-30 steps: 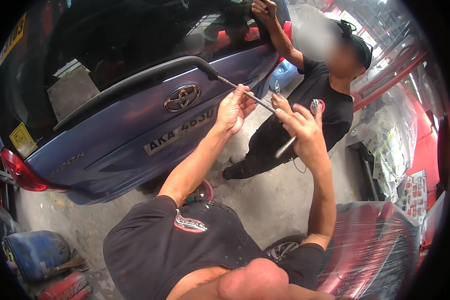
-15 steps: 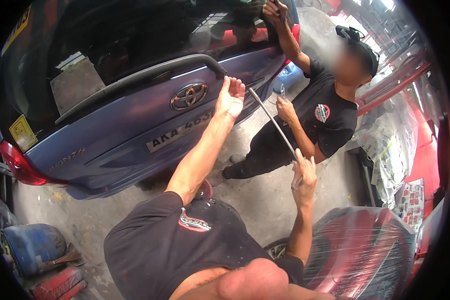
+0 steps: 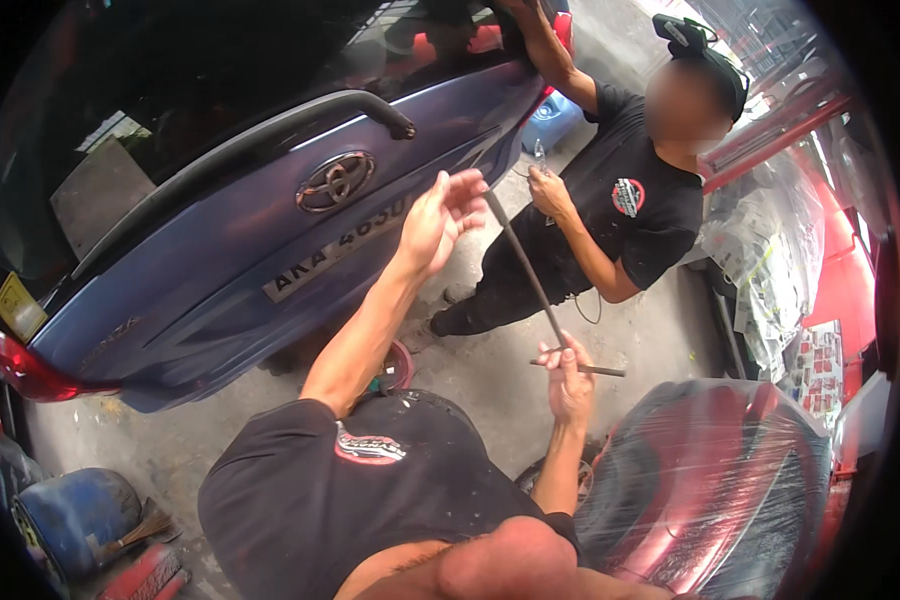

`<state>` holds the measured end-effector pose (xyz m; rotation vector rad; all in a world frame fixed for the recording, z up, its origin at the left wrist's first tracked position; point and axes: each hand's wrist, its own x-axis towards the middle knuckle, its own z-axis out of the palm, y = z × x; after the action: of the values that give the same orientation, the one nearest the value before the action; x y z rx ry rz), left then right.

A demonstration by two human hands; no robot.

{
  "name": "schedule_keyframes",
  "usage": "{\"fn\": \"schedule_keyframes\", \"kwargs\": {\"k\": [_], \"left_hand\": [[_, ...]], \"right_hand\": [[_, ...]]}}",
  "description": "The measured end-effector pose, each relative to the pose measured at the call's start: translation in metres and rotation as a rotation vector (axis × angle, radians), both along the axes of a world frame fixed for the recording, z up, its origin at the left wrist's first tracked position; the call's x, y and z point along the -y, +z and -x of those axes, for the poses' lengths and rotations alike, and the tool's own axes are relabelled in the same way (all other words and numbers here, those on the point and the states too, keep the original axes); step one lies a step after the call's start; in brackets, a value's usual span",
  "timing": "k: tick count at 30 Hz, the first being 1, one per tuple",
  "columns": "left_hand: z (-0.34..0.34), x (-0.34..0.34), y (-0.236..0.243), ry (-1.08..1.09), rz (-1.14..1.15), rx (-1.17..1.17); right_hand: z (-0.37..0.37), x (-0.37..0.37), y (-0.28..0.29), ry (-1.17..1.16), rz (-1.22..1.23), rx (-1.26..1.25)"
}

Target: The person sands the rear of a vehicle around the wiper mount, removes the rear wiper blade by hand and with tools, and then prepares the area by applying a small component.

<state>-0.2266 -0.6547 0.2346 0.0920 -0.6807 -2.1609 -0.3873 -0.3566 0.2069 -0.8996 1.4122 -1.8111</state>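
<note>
Loosely spread left hand (image 3: 439, 225) near dark rod (image 3: 526, 263), right hand (image 3: 571, 389) clasped around its crossbar (image 3: 608, 372).

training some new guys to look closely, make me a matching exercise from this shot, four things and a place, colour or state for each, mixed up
Things
1. T-shaped tool
2. Wiper arm
3. Drum
4. Corner sticker

Places, colours or states
A. Blue
B. Along the lower edge of the rear window
C. Yellow
D. Held in the person's right hand

Right pairs: 1-D, 2-B, 3-A, 4-C
</note>
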Motion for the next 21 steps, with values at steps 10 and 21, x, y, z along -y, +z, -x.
{"fn": "schedule_keyframes", "kwargs": {"k": [10,21], "left_hand": [[-0.024,-0.1,0.053,-0.108,0.363,0.098],[-0.031,-0.115,0.053,-0.165,0.547,0.118]], "right_hand": [[0.019,-0.005,-0.103,0.296,0.261,0.492],[0.035,-0.015,-0.104,0.111,0.219,0.434]]}}
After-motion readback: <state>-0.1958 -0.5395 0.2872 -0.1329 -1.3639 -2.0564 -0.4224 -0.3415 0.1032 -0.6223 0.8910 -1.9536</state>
